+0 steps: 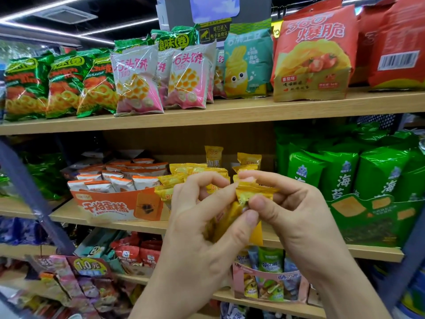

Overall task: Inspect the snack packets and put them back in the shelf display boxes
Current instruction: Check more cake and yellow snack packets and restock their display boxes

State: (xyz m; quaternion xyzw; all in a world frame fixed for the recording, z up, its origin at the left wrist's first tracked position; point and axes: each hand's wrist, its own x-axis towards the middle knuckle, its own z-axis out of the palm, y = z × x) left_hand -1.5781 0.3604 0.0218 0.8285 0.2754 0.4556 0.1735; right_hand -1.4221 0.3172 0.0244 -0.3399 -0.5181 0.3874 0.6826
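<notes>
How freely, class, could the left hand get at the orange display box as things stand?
Probably not at once: the left hand pinches the yellow packet with the right hand. Otherwise the way to the orange display box looks open.

The left hand and right hand covered most of the yellow packet; bottom-left packets were blurred.
</notes>
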